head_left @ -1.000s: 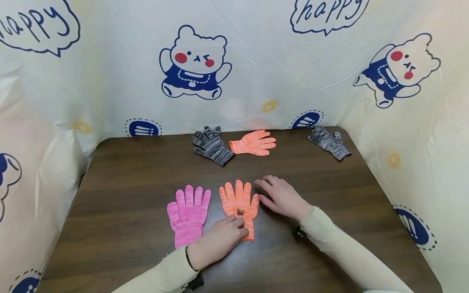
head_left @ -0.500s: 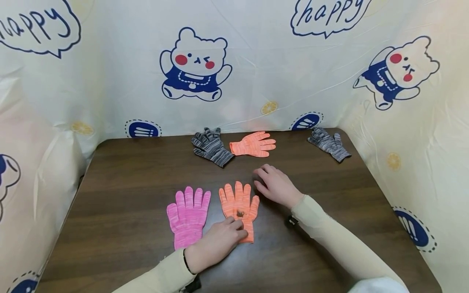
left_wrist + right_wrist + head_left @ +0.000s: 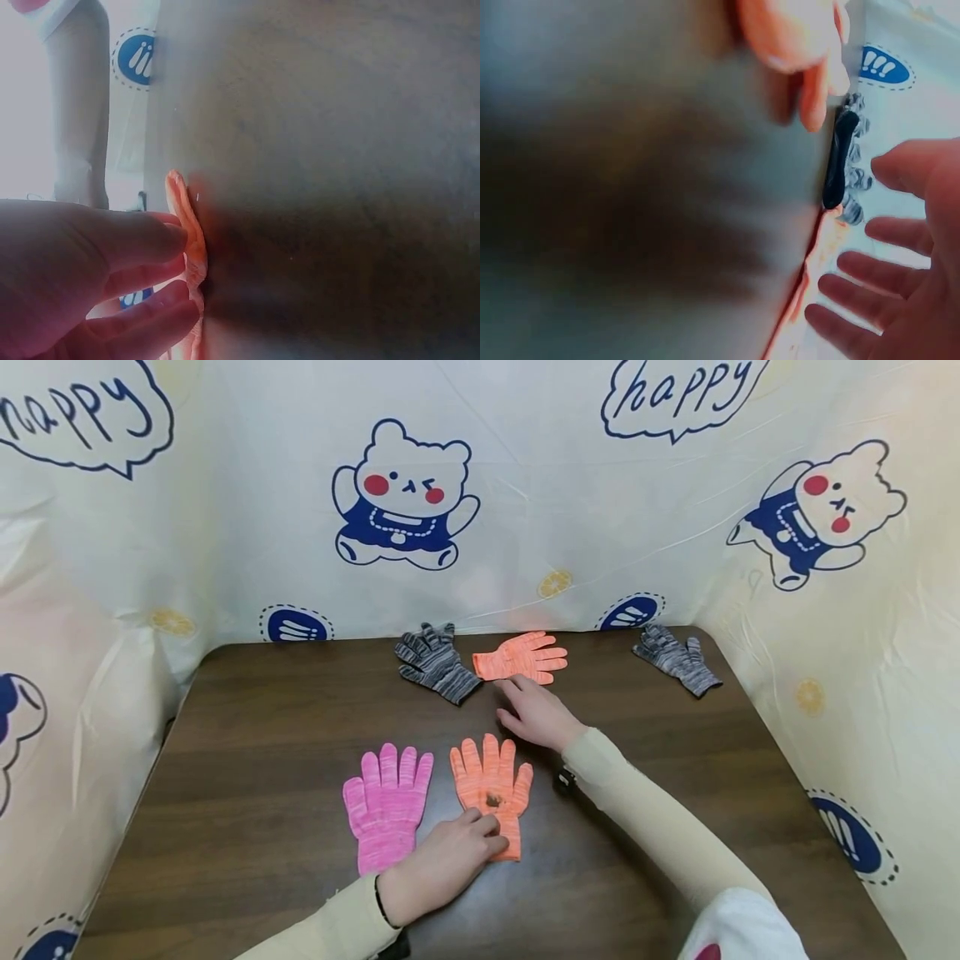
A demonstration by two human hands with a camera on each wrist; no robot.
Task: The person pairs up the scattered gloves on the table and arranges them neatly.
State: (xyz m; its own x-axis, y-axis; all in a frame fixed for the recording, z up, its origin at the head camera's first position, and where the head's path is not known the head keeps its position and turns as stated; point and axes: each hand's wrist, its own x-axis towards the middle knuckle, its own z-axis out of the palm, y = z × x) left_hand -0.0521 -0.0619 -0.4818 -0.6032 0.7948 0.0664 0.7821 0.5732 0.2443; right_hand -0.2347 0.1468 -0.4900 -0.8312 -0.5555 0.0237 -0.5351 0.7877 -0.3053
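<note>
In the head view my left hand (image 3: pixel 446 864) rests its fingertips on the cuff of an orange glove (image 3: pixel 490 772) with a dark brown spot on its palm. The left wrist view has the fingertips touching the glove (image 3: pixel 187 217) where it lies flat. Left of it lies a pink glove (image 3: pixel 388 806), partly covered by my left wrist. My right hand (image 3: pixel 542 714), holding nothing, hovers just in front of a second orange glove (image 3: pixel 522 657) at the back. The right wrist view shows that hand (image 3: pixel 900 262) with spread fingers.
A grey-striped glove (image 3: pixel 435 662) lies left of the back orange glove, its cuff close to it. Another grey-striped glove (image 3: pixel 678 658) lies at the back right corner. Patterned cloth (image 3: pixel 525 510) walls the brown table (image 3: pixel 262 735) at the back and sides.
My right hand has moved away from beside the near orange glove, going back and left toward the far orange one. My left hand stays on the near glove's cuff.
</note>
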